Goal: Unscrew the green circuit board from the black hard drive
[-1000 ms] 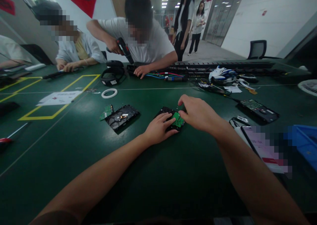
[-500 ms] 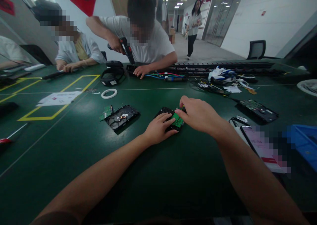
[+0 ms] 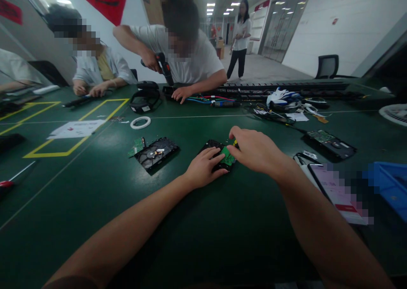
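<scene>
A black hard drive (image 3: pixel 211 144) with a green circuit board (image 3: pixel 227 156) lies on the table in front of me. My left hand (image 3: pixel 205 166) is over it, fingers across its top and thumb along its near edge, gripping it in place. Above the board's right end, my right hand (image 3: pixel 252 150) is closed around a screwdriver (image 3: pixel 235 143). Only a bit of its yellow-and-black handle shows; its tip is hidden by my fingers. To the left rests an opened hard drive (image 3: pixel 157 154), with a loose green circuit board (image 3: pixel 137 147) at its left side.
Another hard drive (image 3: pixel 330 144) lies right, near a phone (image 3: pixel 338 191) and a blue bin (image 3: pixel 389 187). A red-handled screwdriver (image 3: pixel 19 175) is at far left, a white tape ring (image 3: pixel 140 122) further back. Across the table a co-worker holds a power drill (image 3: pixel 164 68) over a long black strip.
My right hand has shifted and turned slightly, showing more of the yellow handle. My left hand stays on the hard drive. In the background, a standing person has moved left.
</scene>
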A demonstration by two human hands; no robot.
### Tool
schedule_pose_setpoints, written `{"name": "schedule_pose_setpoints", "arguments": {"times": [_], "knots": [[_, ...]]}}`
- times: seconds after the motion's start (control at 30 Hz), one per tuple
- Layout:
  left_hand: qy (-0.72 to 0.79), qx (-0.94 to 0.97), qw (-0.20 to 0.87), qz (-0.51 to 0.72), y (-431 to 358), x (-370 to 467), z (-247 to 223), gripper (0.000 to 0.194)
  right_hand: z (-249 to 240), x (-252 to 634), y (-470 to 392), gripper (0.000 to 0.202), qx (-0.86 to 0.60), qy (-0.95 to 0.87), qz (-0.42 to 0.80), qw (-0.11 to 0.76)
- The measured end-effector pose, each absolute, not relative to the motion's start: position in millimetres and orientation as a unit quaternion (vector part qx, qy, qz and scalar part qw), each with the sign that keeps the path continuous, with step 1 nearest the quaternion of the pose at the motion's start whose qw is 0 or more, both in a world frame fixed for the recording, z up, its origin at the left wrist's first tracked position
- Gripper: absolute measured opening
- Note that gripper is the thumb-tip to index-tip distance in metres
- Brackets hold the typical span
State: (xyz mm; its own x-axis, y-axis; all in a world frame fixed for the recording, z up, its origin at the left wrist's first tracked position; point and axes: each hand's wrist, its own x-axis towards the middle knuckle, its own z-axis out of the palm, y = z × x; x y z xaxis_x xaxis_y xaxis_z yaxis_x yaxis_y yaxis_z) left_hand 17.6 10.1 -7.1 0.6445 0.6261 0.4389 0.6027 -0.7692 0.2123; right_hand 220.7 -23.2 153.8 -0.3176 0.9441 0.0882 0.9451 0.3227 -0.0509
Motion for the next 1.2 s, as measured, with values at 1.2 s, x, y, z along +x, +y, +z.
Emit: {"name": "schedule_pose_setpoints", "arguments": {"times": [1.2], "knots": [[0.334,0.908,0.028,0.25,10.3,17.8,-6.8,0.061,151.8,222.2,-23.1,0.023,-0.552,-0.831,-0.003,0.062]]}}
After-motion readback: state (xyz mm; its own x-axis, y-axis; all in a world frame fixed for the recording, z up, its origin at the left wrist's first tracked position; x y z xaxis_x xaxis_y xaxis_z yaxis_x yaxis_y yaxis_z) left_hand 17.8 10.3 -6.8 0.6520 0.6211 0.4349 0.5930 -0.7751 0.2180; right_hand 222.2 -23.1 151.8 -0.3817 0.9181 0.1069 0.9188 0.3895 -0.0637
